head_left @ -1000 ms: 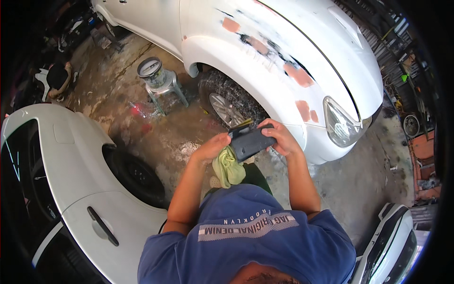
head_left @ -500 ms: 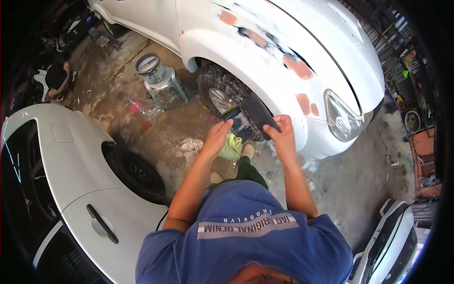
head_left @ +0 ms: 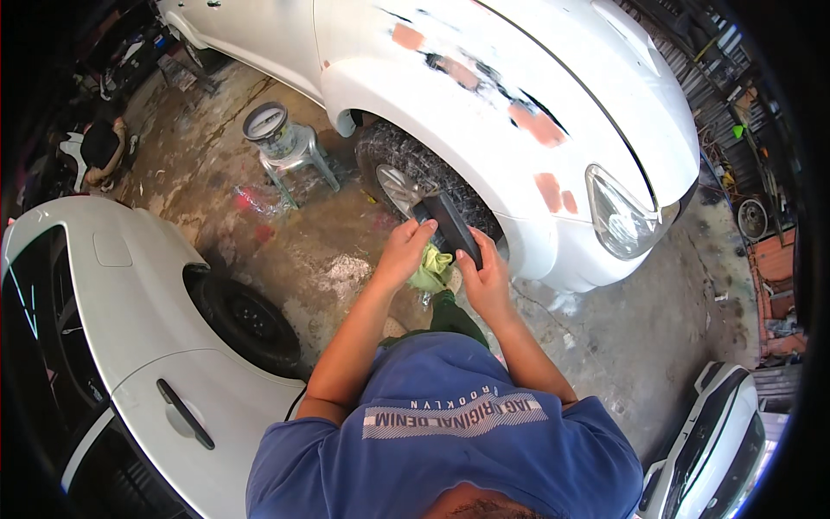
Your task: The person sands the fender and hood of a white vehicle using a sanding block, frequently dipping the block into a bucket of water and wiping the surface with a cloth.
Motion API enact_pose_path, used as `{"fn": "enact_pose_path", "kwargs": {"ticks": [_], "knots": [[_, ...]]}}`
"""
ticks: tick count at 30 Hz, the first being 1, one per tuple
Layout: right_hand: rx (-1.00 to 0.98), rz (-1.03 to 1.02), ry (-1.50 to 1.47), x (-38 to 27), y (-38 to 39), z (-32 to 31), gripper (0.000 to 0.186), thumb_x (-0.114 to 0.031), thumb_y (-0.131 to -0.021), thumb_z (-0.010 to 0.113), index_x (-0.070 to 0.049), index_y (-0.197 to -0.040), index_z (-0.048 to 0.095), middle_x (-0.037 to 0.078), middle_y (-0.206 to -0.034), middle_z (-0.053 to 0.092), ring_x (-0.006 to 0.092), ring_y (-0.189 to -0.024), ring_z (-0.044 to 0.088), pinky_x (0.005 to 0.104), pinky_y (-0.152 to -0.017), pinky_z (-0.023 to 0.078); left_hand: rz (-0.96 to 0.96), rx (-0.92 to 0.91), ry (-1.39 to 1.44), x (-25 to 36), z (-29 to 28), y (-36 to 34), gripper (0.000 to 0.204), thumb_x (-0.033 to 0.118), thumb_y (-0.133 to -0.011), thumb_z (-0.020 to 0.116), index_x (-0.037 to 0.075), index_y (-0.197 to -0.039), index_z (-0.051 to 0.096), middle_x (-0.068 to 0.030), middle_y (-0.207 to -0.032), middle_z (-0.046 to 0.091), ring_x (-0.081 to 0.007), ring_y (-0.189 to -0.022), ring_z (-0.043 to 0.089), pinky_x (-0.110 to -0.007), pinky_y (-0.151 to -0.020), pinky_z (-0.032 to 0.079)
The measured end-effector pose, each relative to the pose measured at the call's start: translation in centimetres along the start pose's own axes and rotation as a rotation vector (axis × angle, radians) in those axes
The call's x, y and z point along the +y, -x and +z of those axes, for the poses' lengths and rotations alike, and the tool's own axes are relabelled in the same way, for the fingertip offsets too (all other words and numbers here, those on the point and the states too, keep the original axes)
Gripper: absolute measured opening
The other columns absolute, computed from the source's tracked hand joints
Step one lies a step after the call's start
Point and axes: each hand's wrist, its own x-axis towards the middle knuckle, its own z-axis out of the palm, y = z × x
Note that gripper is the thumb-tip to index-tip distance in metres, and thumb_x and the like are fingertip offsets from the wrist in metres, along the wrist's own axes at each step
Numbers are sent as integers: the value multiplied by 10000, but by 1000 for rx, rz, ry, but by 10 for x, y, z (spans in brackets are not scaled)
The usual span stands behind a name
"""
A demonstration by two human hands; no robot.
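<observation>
My right hand [head_left: 486, 281] is closed around the near end of a long, dark rectangular block [head_left: 456, 227], which looks like a sanding block. My left hand [head_left: 405, 253] pinches a thin dark sheet [head_left: 421, 211] against the block's left side; its kind is not clear. Just below and between my hands hangs a crumpled light green cloth [head_left: 430, 270]; what holds it is hidden. Beyond the block stands the front wheel [head_left: 400, 186] of a white car. That car's front fender [head_left: 484, 147] carries several orange-brown filler patches [head_left: 536, 126] and dark scuffs.
A bucket [head_left: 270, 130] stands on a grey stool [head_left: 303, 160] left of the wheel. Another pale car [head_left: 130, 294] is close on my left, and a white vehicle [head_left: 713, 441] is at lower right. A person [head_left: 102, 151] crouches at far left. The concrete floor [head_left: 605, 346] is stained.
My right hand has moved left and turned the block, bringing it against the sheet in my left hand. Earlier the two were apart, with the sheet spread between.
</observation>
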Motion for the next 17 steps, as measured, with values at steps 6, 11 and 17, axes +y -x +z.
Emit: {"fn": "enact_pose_path", "kwargs": {"ticks": [6,11,17], "knots": [[-47,-210,193,3,-5,-1,424,-68,-1011,664,41,-1413,582,255,-1373,648,415,-1273,642,439,-1085,510,58,-62,114,-3,-4,1,250,244,-1042,725,14,-1138,705,-6,-1019,734,-69,-911,640,-266,-813,519],[-122,-431,329,13,-13,-1,533,-104,-962,739,34,-1445,563,249,-1531,536,452,-1402,538,498,-1186,428,92,-85,134,2,-11,0,298,181,-1001,776,19,-1231,678,-29,-1120,752,-100,-1018,685,-290,-904,553],[-371,116,-376,1,-36,-19,1046,-400,-952,801,-133,-1727,151,144,-1731,310,440,-1612,237,620,-1305,192,15,-192,114,10,-33,8,583,291,-960,806,17,-1428,592,-71,-1302,708,-155,-1172,663,-346,-1061,509]]}}
